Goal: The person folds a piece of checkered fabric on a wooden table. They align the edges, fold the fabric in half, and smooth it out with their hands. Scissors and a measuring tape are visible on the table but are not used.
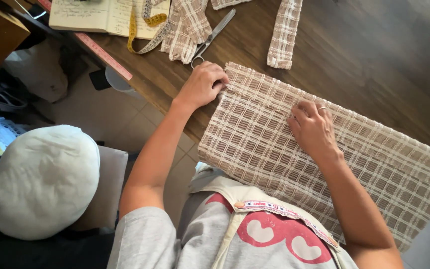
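Observation:
A large piece of brown and cream checked fabric point(374, 154) lies flat on the dark wooden table point(374, 55), its near edge hanging over the table's edge. My left hand point(202, 84) pinches the fabric's far left corner, fingers curled shut on the cloth. Nearer the middle, my right hand point(313, 128) rests flat on the cloth, fingers slightly bent and pressing down, a ring on one finger.
Scissors point(214, 36) lie just beyond my left hand beside strips of the same checked fabric point(285, 32). A yellow measuring tape point(143, 30), an open notebook point(100, 15) and a pink ruler point(103, 54) sit at the table's left end. A white cushion point(43, 179) lies on a seat below.

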